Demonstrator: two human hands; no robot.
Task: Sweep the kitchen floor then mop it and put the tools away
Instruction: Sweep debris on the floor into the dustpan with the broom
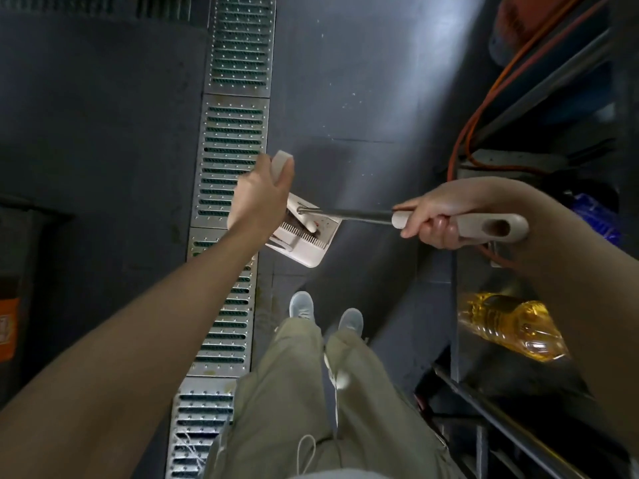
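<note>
I look straight down at a dark grey kitchen floor (363, 81). My left hand (259, 195) is closed around the beige top of a handle (281, 160) that stands up from a white dustpan (311, 240) on the floor. The dustpan has a comb edge, and dark debris lies in it. My right hand (439, 219) grips the beige grip of a broom handle (484, 228); its dark metal shaft (345, 216) runs left and down to the dustpan. The broom head is mostly hidden behind my left hand.
A perforated metal drain grate (235, 133) runs along the floor left of the dustpan. To the right stand metal shelves with an orange hose (484, 105) and a bottle of yellow oil (508, 326). A dark bin (20, 271) sits at the left. My feet (325, 312) stand just below the dustpan.
</note>
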